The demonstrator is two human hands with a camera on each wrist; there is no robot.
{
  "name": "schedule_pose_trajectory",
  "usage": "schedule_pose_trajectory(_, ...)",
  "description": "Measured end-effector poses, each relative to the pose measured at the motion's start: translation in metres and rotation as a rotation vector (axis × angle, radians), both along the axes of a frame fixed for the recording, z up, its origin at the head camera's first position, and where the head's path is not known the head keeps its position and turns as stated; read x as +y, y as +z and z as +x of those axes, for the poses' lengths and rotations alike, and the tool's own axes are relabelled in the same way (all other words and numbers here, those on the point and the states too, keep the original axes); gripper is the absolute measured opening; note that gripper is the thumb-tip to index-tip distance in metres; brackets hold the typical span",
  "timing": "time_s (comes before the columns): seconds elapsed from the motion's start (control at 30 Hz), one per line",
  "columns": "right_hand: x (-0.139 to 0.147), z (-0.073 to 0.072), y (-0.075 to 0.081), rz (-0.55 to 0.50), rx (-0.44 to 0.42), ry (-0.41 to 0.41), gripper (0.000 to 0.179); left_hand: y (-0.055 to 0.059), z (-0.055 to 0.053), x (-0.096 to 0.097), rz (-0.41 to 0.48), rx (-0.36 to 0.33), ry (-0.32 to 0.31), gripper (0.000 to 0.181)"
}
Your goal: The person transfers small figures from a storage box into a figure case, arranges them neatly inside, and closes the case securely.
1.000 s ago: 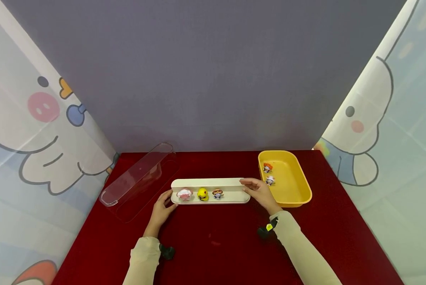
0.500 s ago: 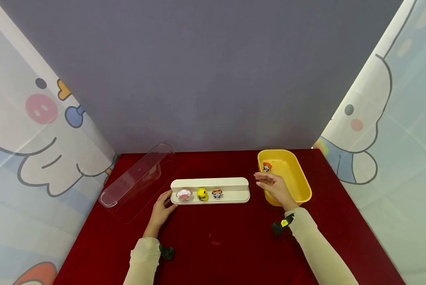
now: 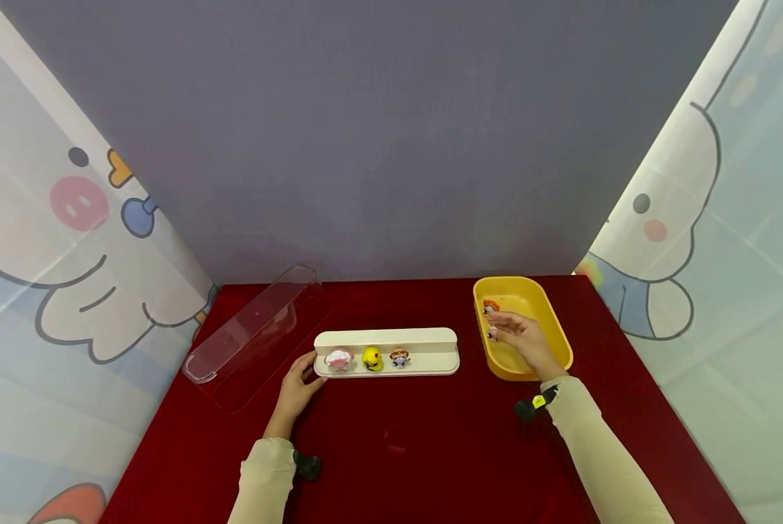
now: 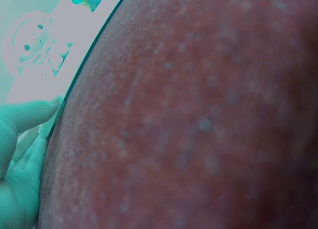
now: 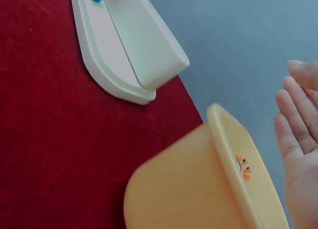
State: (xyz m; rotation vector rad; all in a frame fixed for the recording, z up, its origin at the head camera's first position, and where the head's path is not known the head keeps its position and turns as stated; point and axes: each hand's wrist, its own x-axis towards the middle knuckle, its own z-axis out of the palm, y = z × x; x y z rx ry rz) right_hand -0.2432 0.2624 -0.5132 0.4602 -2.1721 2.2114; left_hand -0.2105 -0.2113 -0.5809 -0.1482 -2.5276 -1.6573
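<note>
My left hand holds the left end of a long cream display base, thumb at its front corner and fingers round the end. On that base stand a pink-and-white figurine, a yellow figurine and a brown-topped figurine. My right hand hovers over the yellow bin, fingers extended. Just by its thumb and fingertips is a pale-haired figurine, partly hidden. Beyond lies an orange-haired figurine, which also shows over the bin's rim in the right wrist view.
A clear plastic cover lies slanted at the left of the red tabletop. Behind the table rises a grey wall, with cartoon-printed cloth on both sides. The bin stands right of the display base.
My right hand has left the right end of the display base and moved right, over the yellow bin beside the pale-haired figurine. The left hand has stayed in place.
</note>
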Motion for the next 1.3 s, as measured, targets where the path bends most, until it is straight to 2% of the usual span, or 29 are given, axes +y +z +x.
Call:
schedule_pose_trajectory(0.3,0.012,-0.006,-0.002,0.054,-0.047,0.035,0.04,0.001,0.0,-0.001,0.015,-0.035,-0.001,0.064)
schedule_pose_trajectory(0.6,0.018,-0.013,-0.003,0.163,-0.139,-0.049,0.041,0.002,0.001,0.001,0.017,0.012,0.0,0.062)
schedule_pose_trajectory(0.73,0.02,-0.014,-0.004,0.164,-0.174,-0.05,0.043,0.001,0.001,0.0,0.006,0.003,0.002,0.063)
schedule_pose_trajectory(1.03,0.021,-0.02,-0.011,0.171,-0.191,-0.063,0.045,0.0,-0.001,-0.001,0.014,-0.013,0.004,0.064)
schedule_pose_trajectory(1.13,0.022,-0.022,-0.014,0.177,-0.203,-0.075,0.045,0.0,0.001,-0.001,0.015,0.014,-0.001,0.064)
schedule_pose_trajectory(1.3,0.023,-0.026,-0.021,0.192,-0.22,-0.094,0.043,-0.003,0.005,-0.001,0.016,0.125,-0.024,0.061)
